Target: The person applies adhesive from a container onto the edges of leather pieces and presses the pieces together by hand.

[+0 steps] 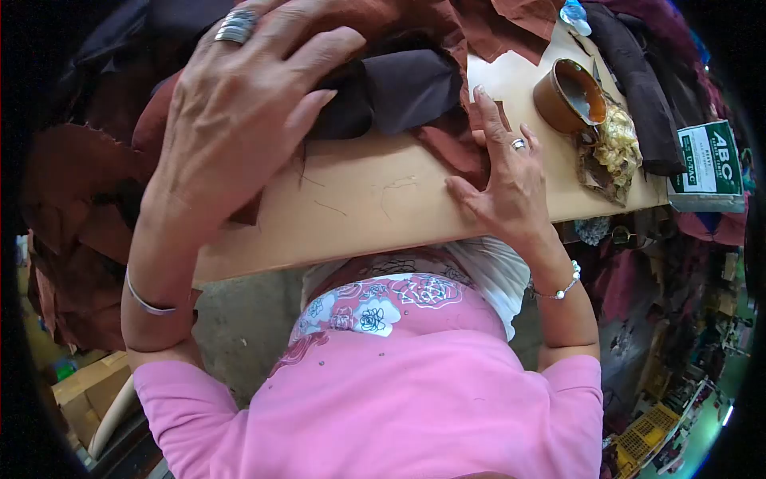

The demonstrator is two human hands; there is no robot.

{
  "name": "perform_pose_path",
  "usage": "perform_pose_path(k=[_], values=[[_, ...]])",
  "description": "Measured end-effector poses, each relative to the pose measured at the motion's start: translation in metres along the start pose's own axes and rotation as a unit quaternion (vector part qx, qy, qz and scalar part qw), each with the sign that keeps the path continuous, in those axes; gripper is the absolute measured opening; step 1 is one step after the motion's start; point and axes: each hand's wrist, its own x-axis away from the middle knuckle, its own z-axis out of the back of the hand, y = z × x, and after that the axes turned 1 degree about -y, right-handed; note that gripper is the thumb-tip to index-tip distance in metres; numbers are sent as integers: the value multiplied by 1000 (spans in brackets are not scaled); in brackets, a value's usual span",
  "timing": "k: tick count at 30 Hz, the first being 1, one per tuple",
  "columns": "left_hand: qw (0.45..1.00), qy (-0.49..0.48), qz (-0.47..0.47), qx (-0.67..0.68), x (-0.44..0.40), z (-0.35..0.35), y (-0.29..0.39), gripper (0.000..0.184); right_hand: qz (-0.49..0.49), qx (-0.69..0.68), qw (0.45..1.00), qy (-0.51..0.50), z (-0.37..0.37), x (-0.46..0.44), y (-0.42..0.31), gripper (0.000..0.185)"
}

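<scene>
My left hand, with a wide ring, is over dark and rust-brown cloth. Its thumb and index finger are apart, with nothing visible between them; the top of the view cuts off some fingers. Just right of it lies a black cloth piece. My right hand is spread flat at the table's near side, its fingertips on a small rust-brown cloth piece. More rust-brown cloth is heaped at the far side. Loose threads lie on the tan tabletop between my hands.
A brown bowl stands right of my right hand, beside a crumpled yellowish lump. A rolled dark cloth and a green-and-white ABC packet are at the right edge. Brown cloth hangs at the left. A yellow crate sits low right.
</scene>
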Motion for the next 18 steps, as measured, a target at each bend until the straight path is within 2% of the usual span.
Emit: perform_pose_path(k=[2,5,7,8,10,11,13,16,17,18], values=[[997,-14,6,-73,15,-32,-20,50,2,2,1000,-1,0,0,2,95],[989,-139,59,-3,33,-75,-46,56,-26,-31,999,2,7,-8,7,92],[991,-131,10,-18,39,-80,-70,58,-72,-53,996,21,16,-17,11,91],[991,-110,-17,-74,40,-76,-86,55,-51,-12,997,57,18,-19,15,90],[977,-143,-17,-158,33,-40,-107,48,1,69,993,93,18,-27,27,90],[965,-163,31,-202,32,-29,-116,39,28,108,988,111,19,-28,31,90],[964,-101,-40,-244,40,-18,-146,36,8,123,990,63,21,-28,33,88],[945,-243,45,-214,54,-33,-149,35,14,132,990,52,15,-30,31,88],[947,-214,17,-239,50,-37,-137,32,19,134,989,66,15,-30,27,87],[961,-133,-38,-240,38,-37,-119,36,22,138,987,79,14,-30,24,87]])
